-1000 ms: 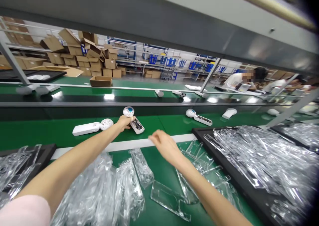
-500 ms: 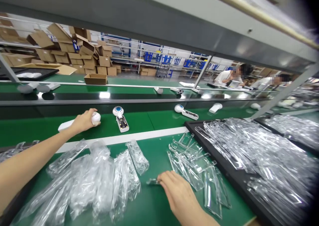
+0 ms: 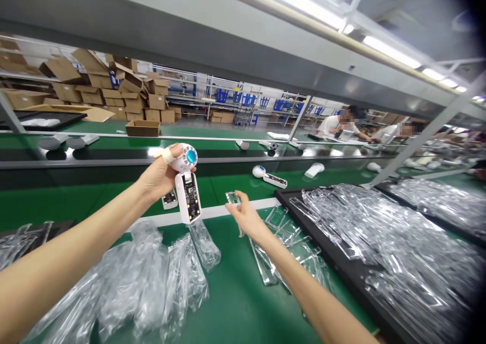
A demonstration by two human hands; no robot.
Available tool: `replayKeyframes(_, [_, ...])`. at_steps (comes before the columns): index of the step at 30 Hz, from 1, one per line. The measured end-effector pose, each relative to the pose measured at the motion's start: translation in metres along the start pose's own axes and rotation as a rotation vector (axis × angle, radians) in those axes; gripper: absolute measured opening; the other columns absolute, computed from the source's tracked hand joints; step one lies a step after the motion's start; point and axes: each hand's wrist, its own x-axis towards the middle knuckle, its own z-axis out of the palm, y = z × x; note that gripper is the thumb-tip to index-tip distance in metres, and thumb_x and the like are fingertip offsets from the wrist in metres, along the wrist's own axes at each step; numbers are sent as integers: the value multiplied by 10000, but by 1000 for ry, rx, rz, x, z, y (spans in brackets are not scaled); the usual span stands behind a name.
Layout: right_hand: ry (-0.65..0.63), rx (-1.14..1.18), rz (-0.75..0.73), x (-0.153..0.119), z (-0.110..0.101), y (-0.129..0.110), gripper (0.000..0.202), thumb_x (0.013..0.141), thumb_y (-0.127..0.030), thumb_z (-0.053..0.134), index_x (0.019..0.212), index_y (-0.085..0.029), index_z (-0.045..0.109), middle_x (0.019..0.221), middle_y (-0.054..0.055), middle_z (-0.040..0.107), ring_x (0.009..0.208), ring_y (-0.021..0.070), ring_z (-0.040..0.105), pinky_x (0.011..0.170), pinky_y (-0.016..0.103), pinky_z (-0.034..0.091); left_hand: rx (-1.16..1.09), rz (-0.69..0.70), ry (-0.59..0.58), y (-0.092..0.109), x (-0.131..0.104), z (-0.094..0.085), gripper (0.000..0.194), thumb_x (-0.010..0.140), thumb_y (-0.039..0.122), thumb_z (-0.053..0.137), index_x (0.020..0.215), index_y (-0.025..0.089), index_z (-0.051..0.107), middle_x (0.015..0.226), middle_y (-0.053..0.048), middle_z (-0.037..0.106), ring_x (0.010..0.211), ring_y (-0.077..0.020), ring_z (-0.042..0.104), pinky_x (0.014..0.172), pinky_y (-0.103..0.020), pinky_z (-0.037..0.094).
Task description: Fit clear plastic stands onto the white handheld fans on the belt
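My left hand (image 3: 161, 174) is closed around the round head of a white device (image 3: 189, 205), held up above the bench. Its head has a blue centre, and a bare circuit board shows in its long body. Behind it a second such device (image 3: 169, 200) lies on the green belt, partly hidden. My right hand (image 3: 246, 216) pinches a clear plastic cover (image 3: 233, 198) to the right of the held device, a gap apart from it. Below that hand lie several loose clear covers (image 3: 266, 268).
Wrapped clear pieces in plastic bags (image 3: 132, 278) spread across the left bench. A black tray (image 3: 355, 268) heaped with clear covers stands at right. More white devices (image 3: 275, 180) lie on the belt. A metal shelf beam (image 3: 228, 60) crosses overhead. Two people (image 3: 337, 124) sit far right.
My left hand has lifted the white device off the belt and moved right, its circuit side now facing me. My right hand has risen from the bench with the clear cover.
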Motion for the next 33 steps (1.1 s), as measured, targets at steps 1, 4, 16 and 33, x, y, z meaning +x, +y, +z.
replayKeyframes(1, [-38,-92,21,4,7,3,540,908,-413,417,1355,-120,340,928,78,585,826,198,618,753,329,484,-5,4,7,0,-1,1,273,658,287,713,862,172,571,811,-40,652,681,-183,633,642,-322,553])
replayKeyframes(4, [-122,-256,13,7,22,5,421,881,-346,506,1184,-54,534,1057,210,577,1007,313,590,842,424,458,-3,-12,2,0,-2,1,238,683,276,699,858,164,583,813,-49,654,683,-183,637,640,-312,558])
replayKeyframes(16, [-473,-748,-1107,31,-20,49,649,806,51,425,1401,-199,360,1469,131,360,1354,288,312,1021,446,359,-169,-103,55,-9,1,10,167,790,287,625,865,143,587,779,-76,660,655,-200,642,613,-331,552])
replayKeyframes(33, [228,50,-449,-18,-9,-57,578,925,-339,344,1470,-176,244,1108,137,475,945,263,539,816,487,510,-173,47,78,-26,-4,33,336,635,345,742,844,201,521,775,-9,646,693,-184,633,684,-326,527])
